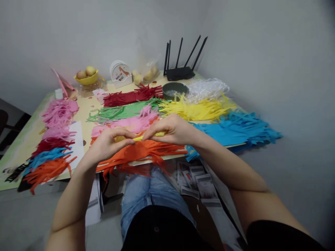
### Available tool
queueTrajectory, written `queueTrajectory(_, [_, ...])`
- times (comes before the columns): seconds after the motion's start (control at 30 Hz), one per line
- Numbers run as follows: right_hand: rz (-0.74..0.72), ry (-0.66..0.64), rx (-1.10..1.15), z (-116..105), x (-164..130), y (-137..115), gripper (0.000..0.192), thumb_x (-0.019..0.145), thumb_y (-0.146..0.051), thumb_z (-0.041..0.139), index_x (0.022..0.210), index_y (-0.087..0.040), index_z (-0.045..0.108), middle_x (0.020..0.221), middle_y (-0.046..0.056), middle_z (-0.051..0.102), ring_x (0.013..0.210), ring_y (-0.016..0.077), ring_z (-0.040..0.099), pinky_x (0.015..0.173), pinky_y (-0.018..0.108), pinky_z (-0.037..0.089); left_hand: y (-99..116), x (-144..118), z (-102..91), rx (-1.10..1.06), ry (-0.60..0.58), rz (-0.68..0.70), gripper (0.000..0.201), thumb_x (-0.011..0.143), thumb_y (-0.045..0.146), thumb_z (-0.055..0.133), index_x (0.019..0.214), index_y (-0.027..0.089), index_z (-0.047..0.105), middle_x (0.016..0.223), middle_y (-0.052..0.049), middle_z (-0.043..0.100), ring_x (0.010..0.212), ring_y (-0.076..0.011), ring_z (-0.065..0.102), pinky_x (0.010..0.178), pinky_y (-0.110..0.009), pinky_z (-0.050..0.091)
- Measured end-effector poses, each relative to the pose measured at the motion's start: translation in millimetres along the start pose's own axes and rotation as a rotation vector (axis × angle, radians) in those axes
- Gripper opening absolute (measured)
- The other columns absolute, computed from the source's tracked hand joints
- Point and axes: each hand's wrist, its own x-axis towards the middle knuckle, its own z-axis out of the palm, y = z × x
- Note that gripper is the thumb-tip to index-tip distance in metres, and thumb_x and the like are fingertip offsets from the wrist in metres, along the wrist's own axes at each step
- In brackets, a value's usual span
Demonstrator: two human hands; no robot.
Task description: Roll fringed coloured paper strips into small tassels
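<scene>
Between my two hands stretches a narrow, rolled or twisted strip of yellow paper (138,138), level above the orange fringed paper (136,150). My left hand (111,141) pinches its left end between thumb and fingers. Close by on the right, my right hand (170,129) grips the other end, and a bit of yellow shows under its fingers. Pink fringed paper (125,124) lies just behind the hands. Yellow fringed paper (201,109) is spread beyond my right hand, and blue fringed paper (230,129) lies to the right of it.
Green (125,111) and dark red fringed paper (120,98) lie farther back. A round dark green tin (175,90), white strips (208,90) and a black router (180,73) stand behind. A yellow fruit bowl (87,78) is back left. More fringed bundles (59,113) line the table's left side.
</scene>
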Motion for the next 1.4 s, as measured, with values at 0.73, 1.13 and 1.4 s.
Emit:
queueTrajectory(0.73, [0.273,0.216,0.882,39.1,35.1,25.0,0.036,0.077,-0.048,0.079,0.083,-0.014,0.070,0.066,0.001,0.071,0.065,0.0124,0.069,0.070,0.026,0.056,-19.0,17.7,32.7,0.318,0.697,0.181,0.007,0.086,0.027,0.070,0.086,0.028,0.076,0.087,-0.002,0.077,0.098,-0.0239,0.069,0.108,-0.051,0.042])
queueTrajectory(1.13, [0.167,0.512,0.362,24.0,60.3,42.6,0.020,0.093,-0.038,0.060,0.096,-0.019,0.060,0.089,0.001,0.070,0.080,0.0120,0.068,0.077,0.022,0.052,-20.1,71.6,47.1,-0.348,0.816,-0.063,0.014,0.083,0.033,0.074,0.086,0.020,0.077,0.092,-0.002,0.076,0.085,-0.0164,0.069,0.079,-0.027,0.055])
queueTrajectory(1.4, [0.293,0.526,-0.157,-56.7,63.1,141.2,0.029,0.096,-0.035,0.054,0.104,-0.013,0.072,0.104,0.008,0.075,0.095,0.0169,0.068,0.088,0.027,0.049,-46.8,67.2,-5.6,-0.482,1.049,0.084,0.015,0.079,0.033,0.078,0.074,0.024,0.067,0.080,0.004,0.072,0.087,-0.0165,0.068,0.099,-0.040,0.053])
